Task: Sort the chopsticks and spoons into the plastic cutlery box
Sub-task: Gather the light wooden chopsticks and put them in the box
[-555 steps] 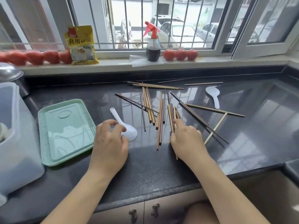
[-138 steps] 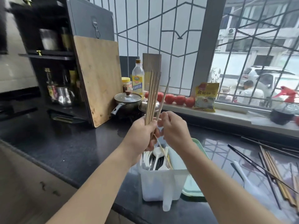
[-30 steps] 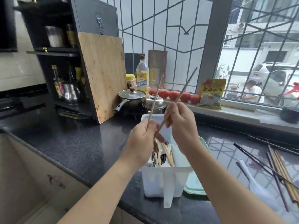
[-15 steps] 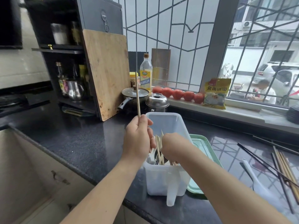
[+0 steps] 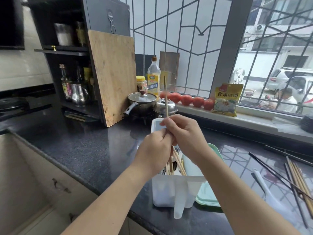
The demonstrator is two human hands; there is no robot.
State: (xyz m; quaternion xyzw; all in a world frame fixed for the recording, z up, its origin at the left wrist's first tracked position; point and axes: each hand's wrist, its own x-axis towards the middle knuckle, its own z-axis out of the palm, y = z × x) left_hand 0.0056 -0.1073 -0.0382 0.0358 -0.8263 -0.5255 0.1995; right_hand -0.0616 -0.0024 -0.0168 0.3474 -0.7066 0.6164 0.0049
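A white plastic cutlery box [image 5: 171, 192] stands at the counter's front edge, with several wooden chopsticks [image 5: 177, 162] and some cutlery leaning inside. Above it one wooden chopstick [image 5: 166, 97] stands nearly upright. My left hand [image 5: 154, 150] grips its lower part. My right hand [image 5: 184, 133] pinches it just above the left hand. More chopsticks, dark and wooden [image 5: 298, 177], lie on the counter at the right beside a white spoon [image 5: 267, 189].
A pale green lid [image 5: 206, 199] lies right of the box. Behind are two pots [image 5: 142, 102], a wooden cutting board [image 5: 113, 73], a bottle [image 5: 153, 77], tomatoes [image 5: 186, 100] and a yellow packet [image 5: 226, 99] on the windowsill. A sink [image 5: 25, 175] opens at the left.
My right hand has come up out of the box and now pinches the chopstick that my left hand held alone half a second ago. The bundle from earlier now stands in the box.
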